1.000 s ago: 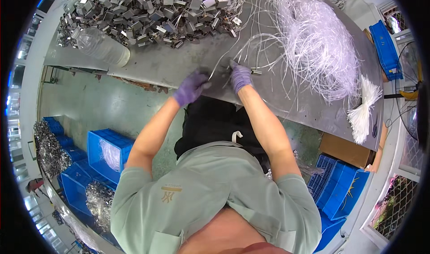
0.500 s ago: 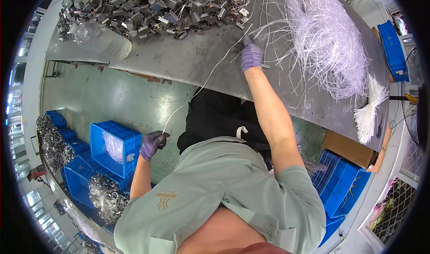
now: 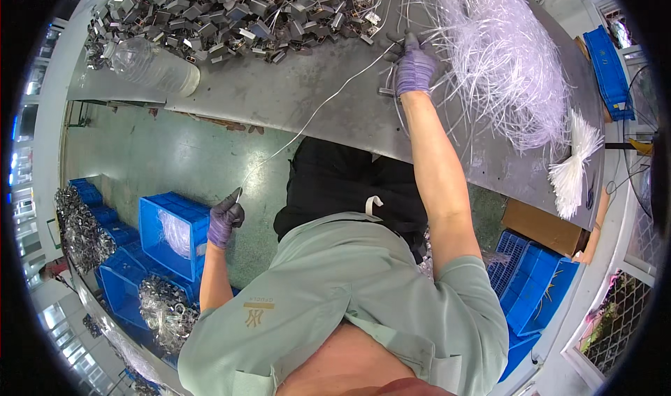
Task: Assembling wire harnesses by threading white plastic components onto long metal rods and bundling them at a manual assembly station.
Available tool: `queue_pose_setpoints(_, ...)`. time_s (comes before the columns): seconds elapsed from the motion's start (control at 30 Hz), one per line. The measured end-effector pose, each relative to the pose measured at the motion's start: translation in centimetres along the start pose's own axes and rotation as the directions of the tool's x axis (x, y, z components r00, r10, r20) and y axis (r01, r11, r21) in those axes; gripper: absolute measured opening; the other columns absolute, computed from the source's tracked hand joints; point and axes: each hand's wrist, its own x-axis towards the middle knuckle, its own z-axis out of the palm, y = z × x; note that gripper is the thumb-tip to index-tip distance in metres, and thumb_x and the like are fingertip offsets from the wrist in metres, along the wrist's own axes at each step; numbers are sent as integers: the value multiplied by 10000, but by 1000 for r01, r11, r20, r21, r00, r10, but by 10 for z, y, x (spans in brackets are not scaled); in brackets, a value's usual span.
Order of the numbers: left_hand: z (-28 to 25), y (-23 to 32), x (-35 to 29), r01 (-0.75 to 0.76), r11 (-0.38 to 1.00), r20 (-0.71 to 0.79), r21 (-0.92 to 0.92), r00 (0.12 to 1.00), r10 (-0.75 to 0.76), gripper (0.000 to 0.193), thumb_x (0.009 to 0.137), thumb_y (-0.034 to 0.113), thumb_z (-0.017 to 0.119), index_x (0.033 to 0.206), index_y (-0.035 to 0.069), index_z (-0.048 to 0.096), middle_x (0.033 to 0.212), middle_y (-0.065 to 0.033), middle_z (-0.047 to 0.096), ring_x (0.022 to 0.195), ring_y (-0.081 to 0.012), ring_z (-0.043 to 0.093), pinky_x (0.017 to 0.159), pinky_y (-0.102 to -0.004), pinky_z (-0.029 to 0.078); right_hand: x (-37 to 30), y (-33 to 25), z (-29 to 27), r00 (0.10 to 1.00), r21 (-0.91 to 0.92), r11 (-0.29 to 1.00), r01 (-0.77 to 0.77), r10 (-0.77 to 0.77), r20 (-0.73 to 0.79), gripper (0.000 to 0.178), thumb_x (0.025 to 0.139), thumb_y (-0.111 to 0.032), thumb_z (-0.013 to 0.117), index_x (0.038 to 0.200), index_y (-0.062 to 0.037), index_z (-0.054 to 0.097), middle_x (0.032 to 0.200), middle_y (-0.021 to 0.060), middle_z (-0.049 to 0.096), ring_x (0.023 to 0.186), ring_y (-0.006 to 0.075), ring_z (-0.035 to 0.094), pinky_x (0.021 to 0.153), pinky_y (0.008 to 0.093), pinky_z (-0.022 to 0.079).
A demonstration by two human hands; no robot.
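Off to the left, below the table edge, my left hand (image 3: 225,220) in a purple glove with dark fingertips pinches one end of a thin white wire (image 3: 323,104). The wire curves up across the table to the fingertips of my right hand (image 3: 415,67), also gloved in purple. That hand lies over the table with its thumb and fingers apart, among loose wires beside a large heap of clear, whitish strands (image 3: 500,60). A small metal piece (image 3: 386,91) shows next to the right wrist. Whether the right fingers touch the wire is hard to make out.
Grey metal-cased parts (image 3: 231,15) pile up along the table's far left, a clear bottle (image 3: 154,66) lying before them. A tied white bundle (image 3: 577,162) rests at the table's right end. Blue crates (image 3: 175,232) stand at lower left, another blue crate (image 3: 535,294) at lower right.
My right hand has shifted right and farther from me, its fingers now more spread. My left hand has moved slightly left, still pinching the wire.
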Motion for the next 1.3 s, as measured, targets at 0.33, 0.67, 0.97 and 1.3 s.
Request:
queue_pose_setpoints(0.33,34,0,31,-55,974,186,-218,978,97,549,881,387,556,1330,85,463,520,-46,451,431,-130,413,437,-262,332,8,12,-20,876,-113,912,-394,410,253,321,933,-171,498,1166,49,476,973,208,654,802,290,671,599,317,549)
queue_pose_setpoints(0.67,118,26,66,59,875,348,-480,928,129,611,865,468,559,1375,166,407,545,-28,443,426,-132,411,448,-266,344,-53,5,-9,814,-63,885,-462,451,367,324,923,-166,524,1164,40,459,1018,225,633,897,313,658,653,343,561)
queue_pose_setpoints(0.97,130,58,73,49,806,334,-590,924,189,578,890,346,558,1405,181,354,546,-61,452,431,-150,427,437,-269,359,-55,-39,-3,810,-179,908,-378,418,410,279,910,-168,558,1092,40,519,948,180,655,756,209,660,575,271,535)
queue_pose_setpoints(1.3,134,73,70,154,796,410,-586,903,127,572,884,324,558,1397,157,368,540,-67,444,422,-152,393,446,-269,351,-96,-24,6,837,-526,845,-99,356,415,223,879,-187,606,966,17,622,849,90,677,691,127,649,504,213,452)
